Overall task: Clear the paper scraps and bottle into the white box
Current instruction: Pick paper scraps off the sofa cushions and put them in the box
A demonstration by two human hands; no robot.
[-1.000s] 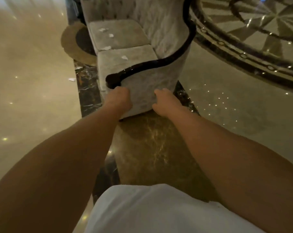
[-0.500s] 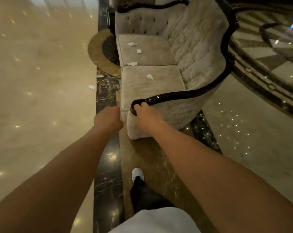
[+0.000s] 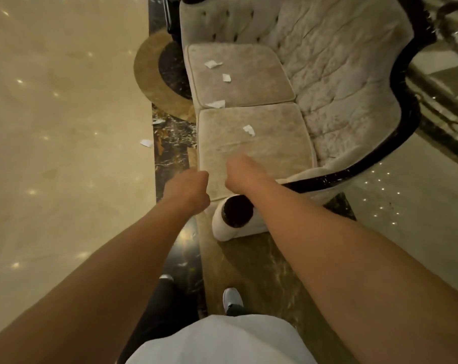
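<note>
Curled fingers are shown by the left hand (image 3: 188, 190) and right hand (image 3: 239, 174); whether anything is held cannot be told. Nothing appears cleared yet: paper scraps (image 3: 249, 130) lie on the sofa (image 3: 275, 151) at twelve o'clock, and a floor scrap (image 3: 146, 143) at ten. No bottle or white box is seen.

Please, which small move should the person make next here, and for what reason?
Probably reach the right hand forward and pinch the paper scrap on the near cushion. That scrap lies just ahead of this hand, closer than any other scrap in view, with nothing between them.
</note>
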